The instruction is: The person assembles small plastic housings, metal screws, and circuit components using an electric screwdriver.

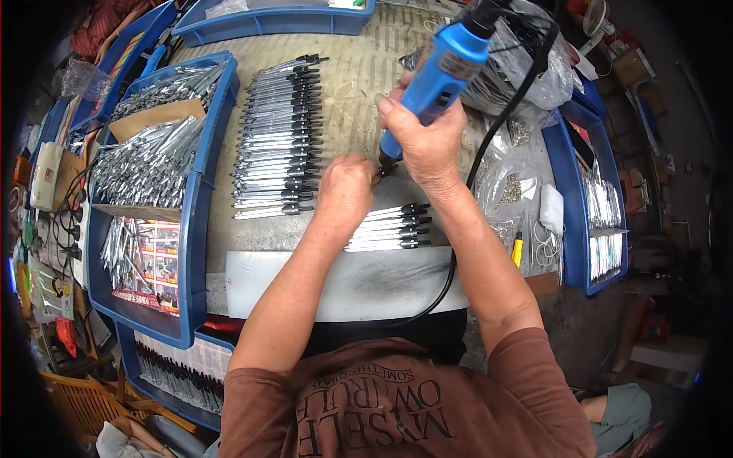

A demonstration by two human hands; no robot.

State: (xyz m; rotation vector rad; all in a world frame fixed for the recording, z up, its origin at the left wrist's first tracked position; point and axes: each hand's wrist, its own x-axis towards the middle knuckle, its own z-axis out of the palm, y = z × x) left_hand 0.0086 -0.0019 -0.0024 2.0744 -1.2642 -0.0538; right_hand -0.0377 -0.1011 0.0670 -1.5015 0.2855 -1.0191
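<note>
My right hand [434, 137] is wrapped round a blue electric screwdriver [432, 82], which is tilted with its tip down. The tip meets the fingers of my left hand [347, 191], which are curled closed above the table; what they pinch is hidden. To the left of that hand, a long row of slim silver rods with black ends [276, 137] lies side by side on the table. Between my forearms lies a smaller group of similar rods [389, 227], black ends pointing right.
A blue bin [200, 172] at left holds many loose silver rods, split by cardboard dividers. Another blue bin [566, 160] stands at right. Clear plastic bags [508, 179] hold small parts, beside a yellow-handled tool [518, 249]. The screwdriver's black cable [477, 156] hangs across my right forearm.
</note>
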